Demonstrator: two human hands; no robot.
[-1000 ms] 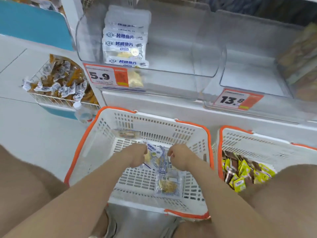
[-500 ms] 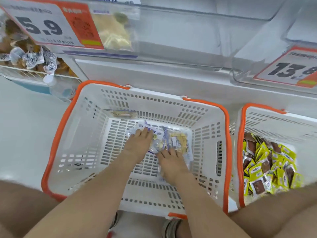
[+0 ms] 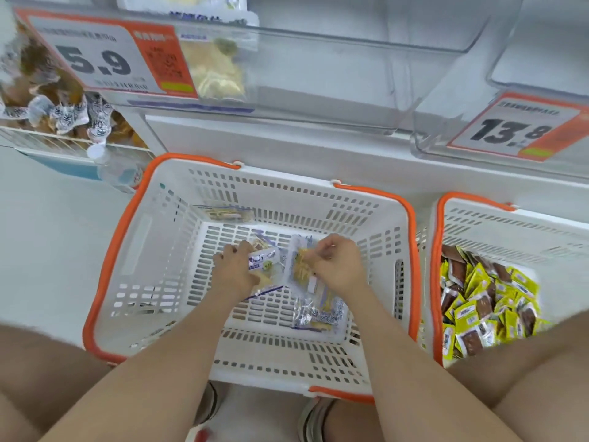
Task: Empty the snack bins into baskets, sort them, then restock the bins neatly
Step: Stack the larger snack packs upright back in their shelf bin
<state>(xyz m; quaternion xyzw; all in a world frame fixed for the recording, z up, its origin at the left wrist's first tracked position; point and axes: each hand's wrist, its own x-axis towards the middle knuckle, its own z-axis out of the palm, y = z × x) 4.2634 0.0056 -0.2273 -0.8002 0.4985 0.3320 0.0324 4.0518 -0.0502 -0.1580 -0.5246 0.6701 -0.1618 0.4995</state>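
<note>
Flat on the packets (image 3: 267,263) a moment ago, my left hand (image 3: 237,270) and right hand (image 3: 338,266) now each curl round one on the basket (image 3: 149,250) floor, so I judge I'm gathering them to restock the bin (image 3: 318,74) above.

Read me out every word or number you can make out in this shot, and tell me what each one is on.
"5.9": on the left price tag.
"13.8": on the right price tag.
Small print on both tags: too blurred to read.
Print on the clear snack packets in the white basket: too blurred to read.
Print on the yellow packets: too small to read.
</note>
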